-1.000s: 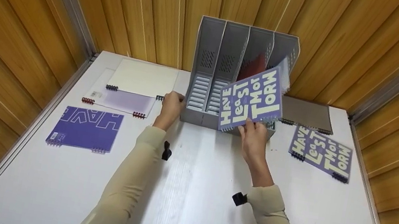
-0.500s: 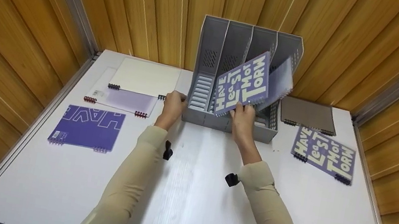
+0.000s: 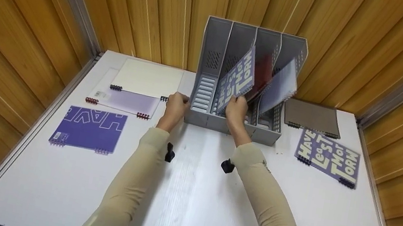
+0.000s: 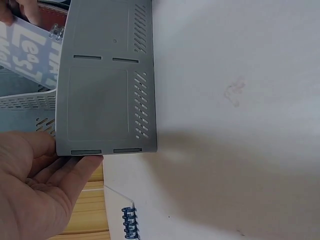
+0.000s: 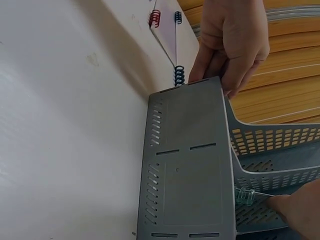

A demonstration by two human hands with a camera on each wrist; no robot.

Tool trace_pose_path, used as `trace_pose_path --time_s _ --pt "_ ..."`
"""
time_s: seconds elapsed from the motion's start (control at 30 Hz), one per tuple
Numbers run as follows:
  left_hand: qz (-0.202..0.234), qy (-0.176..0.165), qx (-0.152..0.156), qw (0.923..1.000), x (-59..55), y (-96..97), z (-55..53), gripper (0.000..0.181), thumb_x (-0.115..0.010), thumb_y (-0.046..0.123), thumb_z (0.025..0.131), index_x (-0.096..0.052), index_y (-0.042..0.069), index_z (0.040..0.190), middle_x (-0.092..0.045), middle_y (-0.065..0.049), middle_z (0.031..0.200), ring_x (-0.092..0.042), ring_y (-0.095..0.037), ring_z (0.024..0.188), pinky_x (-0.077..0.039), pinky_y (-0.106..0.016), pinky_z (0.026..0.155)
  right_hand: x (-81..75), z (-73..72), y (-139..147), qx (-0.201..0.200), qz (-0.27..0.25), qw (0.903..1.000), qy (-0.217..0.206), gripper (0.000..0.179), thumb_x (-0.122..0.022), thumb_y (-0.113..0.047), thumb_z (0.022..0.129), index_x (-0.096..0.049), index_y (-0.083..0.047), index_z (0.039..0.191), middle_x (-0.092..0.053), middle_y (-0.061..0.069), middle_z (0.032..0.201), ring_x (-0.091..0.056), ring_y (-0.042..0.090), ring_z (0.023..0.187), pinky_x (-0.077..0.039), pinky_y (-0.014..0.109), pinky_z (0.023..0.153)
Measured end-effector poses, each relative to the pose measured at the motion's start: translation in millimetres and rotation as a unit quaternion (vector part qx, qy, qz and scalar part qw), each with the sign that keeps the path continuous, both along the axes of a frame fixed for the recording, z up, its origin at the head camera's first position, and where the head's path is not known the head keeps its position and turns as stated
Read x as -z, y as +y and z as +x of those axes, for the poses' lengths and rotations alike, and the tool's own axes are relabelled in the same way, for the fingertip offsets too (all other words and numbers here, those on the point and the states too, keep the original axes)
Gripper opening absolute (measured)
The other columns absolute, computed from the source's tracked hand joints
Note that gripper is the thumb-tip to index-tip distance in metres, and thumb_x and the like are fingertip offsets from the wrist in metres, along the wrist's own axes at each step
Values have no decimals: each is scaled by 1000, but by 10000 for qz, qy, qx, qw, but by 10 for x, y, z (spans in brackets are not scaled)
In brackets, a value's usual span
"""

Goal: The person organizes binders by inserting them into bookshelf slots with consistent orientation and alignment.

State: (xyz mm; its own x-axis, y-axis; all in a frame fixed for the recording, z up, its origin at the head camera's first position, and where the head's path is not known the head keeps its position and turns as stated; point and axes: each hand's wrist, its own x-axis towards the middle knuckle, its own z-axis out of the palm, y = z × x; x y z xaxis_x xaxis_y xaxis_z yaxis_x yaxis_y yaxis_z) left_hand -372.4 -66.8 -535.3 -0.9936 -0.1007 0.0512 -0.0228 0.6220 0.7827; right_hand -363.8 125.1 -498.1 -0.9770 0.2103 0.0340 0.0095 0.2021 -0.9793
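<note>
My right hand (image 3: pixel 236 112) pinches a purple ring-bound notebook (image 3: pixel 238 78) with pale lettering by its lower edge. The notebook stands tilted, its lower part inside the second compartment from the left of a grey file organizer (image 3: pixel 200 119). At the organizer's front left corner, my left hand (image 3: pixel 175 110) grips the side wall; in the left wrist view its thumb and fingers (image 4: pixel 82 175) lie on either side of that wall. A red notebook (image 3: pixel 263 72) leans in the third compartment. In the rightmost one leans a translucent bluish notebook (image 3: pixel 281 87).
Left of the organizer lie a cream notebook (image 3: pixel 150 78), a translucent lilac one (image 3: pixel 131 102) and a purple one (image 3: pixel 90 131). On the right are a brown notebook (image 3: pixel 313 117) and another lettered notebook (image 3: pixel 327 156). Wooden panels (image 3: pixel 169 13) wall the white table (image 3: pixel 180 191).
My right hand has moved left with the lettered notebook, turned it more upright and lowered it into the second compartment. The red notebook shows again. My left hand has stayed at the organizer's corner.
</note>
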Motion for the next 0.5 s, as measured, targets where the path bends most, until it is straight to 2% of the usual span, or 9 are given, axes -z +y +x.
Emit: trace_pose_path --time_s 0.07,0.13,0.3,0.37,0.5 --pt "-15 32 -38 10000 4 -9 1 21 -61 2 96 -76 -4 110 -75 -17 105 -66 -20 85 -57 -35 78 24 -73 -29 37 227 9997 -7 40 -38 -11 110 -47 4 146 -55 22 144 -53 33 134 -44 40 109" --pt "-85 80 -69 9999 4 -17 5 21 -61 2 95 -77 -3 107 -76 -16 102 -64 -20 83 -55 -35 75 51 -143 -57 50 335 9994 -55 38 -39 -10 109 -51 7 141 -57 27 137 -55 35 127 -45 43 105" --pt "-121 92 -102 9998 11 -15 28 21 -60 2 95 -79 0 105 -76 -14 99 -61 -19 79 -51 -33 69 122 -301 -124 186 355 9989 -232 37 -37 -7 108 -52 11 136 -59 28 131 -57 34 120 -46 44 101" --pt "-47 69 -122 9999 20 -7 34 22 -60 4 96 -78 -1 108 -76 -14 102 -63 -19 81 -53 -33 71 126 -359 -152 313 450 9982 -262 37 -38 -7 107 -53 11 137 -60 27 134 -57 34 125 -46 44 104" --pt "77 47 -177 9998 30 19 34 24 -61 5 97 -76 -1 114 -75 -15 110 -68 -22 90 -57 -36 79 91 -455 -195 504 611 9964 -309 35 -40 -5 105 -56 13 130 -61 30 130 -57 39 125 -46 45 104"
